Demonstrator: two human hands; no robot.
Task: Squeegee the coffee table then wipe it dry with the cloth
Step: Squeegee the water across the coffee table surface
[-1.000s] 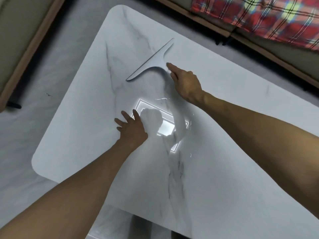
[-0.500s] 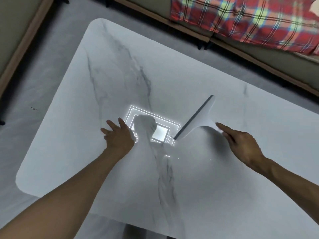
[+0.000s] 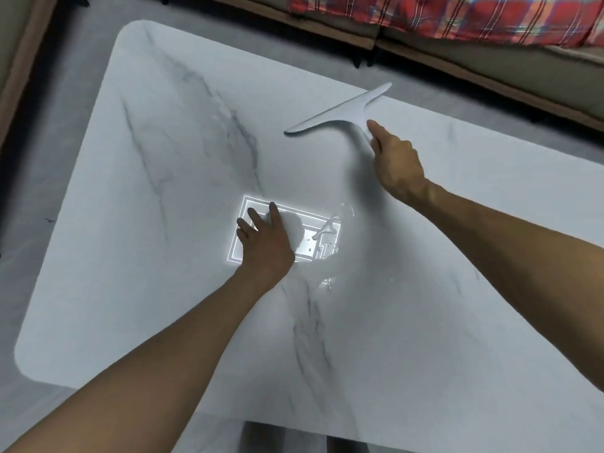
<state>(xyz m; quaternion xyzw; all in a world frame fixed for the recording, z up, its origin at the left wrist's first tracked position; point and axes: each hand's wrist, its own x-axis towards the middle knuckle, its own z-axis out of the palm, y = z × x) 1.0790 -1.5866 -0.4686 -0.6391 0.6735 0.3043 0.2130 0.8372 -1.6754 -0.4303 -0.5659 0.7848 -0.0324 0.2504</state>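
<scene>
- No word, label, brand or number can be read anywhere in this view.
- The bright rectangle (image 3: 312,245) on the table (image 3: 163,223) shows only nested white lines, probably a reflected light. It forms no letters.
- The squeegee (image 3: 340,112) has a plain pale surface, and no mark on it is legible.
- The plaid blanket (image 3: 457,18) carries only its checked pattern.

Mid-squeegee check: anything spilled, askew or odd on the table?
Only wet streaks on the coffee table, beside the left hand, warping the bright light reflection. The right hand holds the squeegee farther back, away from them. No cloth in view.
</scene>
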